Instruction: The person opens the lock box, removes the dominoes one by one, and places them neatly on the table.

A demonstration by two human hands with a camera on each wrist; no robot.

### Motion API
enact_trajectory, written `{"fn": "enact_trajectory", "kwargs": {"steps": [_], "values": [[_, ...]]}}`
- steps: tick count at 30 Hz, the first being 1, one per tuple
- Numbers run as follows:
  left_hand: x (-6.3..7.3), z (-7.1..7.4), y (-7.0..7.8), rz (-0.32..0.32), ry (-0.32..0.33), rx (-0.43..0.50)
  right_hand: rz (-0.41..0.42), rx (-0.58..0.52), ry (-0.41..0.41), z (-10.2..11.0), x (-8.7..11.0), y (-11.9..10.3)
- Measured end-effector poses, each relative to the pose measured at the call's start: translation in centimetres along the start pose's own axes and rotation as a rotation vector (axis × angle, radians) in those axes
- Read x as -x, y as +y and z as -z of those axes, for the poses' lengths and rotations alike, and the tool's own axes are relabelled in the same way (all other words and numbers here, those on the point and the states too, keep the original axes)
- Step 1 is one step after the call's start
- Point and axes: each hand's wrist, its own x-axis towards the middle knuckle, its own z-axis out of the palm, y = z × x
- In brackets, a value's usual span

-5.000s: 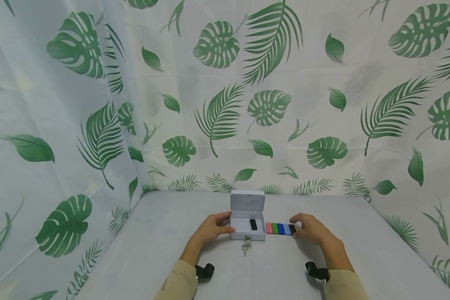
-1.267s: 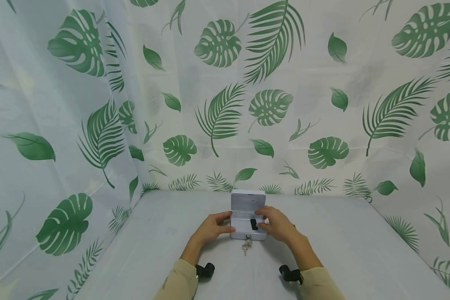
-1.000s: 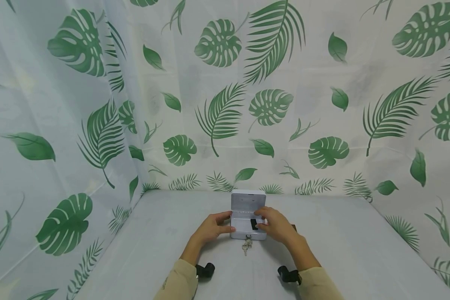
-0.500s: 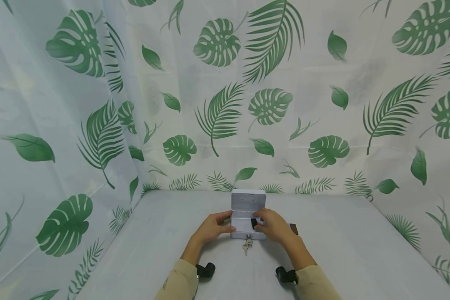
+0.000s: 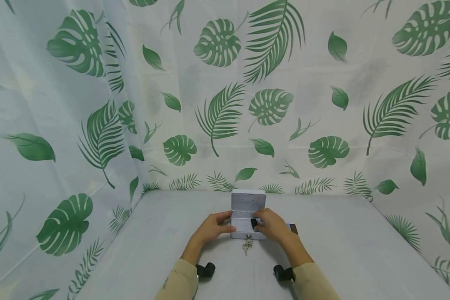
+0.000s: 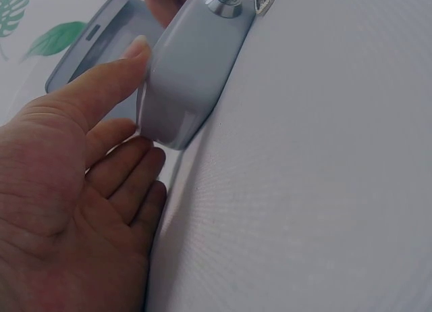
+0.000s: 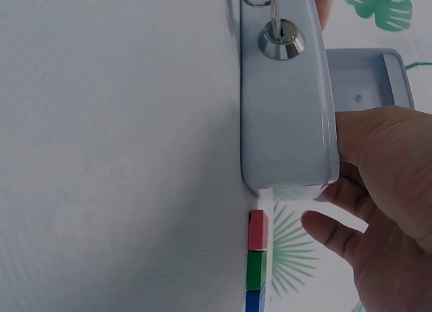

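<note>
A small grey-white cash box stands on the table with its lid raised. At its left side my left hand steadies it; in the left wrist view the thumb lies on the rim and the other fingers are against the side wall. My right hand reaches over the right wall into the box. Its thumb and index finger pinch a small black block there, partly covered by the fingers. In the right wrist view the front wall hides the fingertips. Keys hang from the front lock.
A row of coloured blocks lies right of the box. The brown block and part of a light blue block show beyond the right hand; red, green and blue blocks show from the right wrist. A leaf-patterned curtain stands behind.
My right hand has moved left from the brown end of the block row to the black block inside the box. Lately it has shifted only slightly, uncovering the brown block. The left hand stays put.
</note>
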Motion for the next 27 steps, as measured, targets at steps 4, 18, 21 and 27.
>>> {"fn": "enact_trajectory", "kwargs": {"steps": [4, 18, 21, 27], "values": [[0.0, 0.0, -0.08, 0.006, -0.002, -0.005, 0.001, 0.016, -0.016, 0.11, -0.02, -0.23], [-0.16, 0.0, -0.03, -0.01, 0.007, 0.033, 0.045, 0.087, -0.026, 0.01, -0.37, -0.12], [-0.16, 0.01, -0.07, -0.008, 0.01, 0.032, 0.051, 0.1, -0.018, -0.01, -0.46, -0.13], [0.0, 0.02, -0.13, -0.008, 0.009, 0.02, 0.049, 0.118, -0.038, -0.01, -0.58, -0.3]]}}
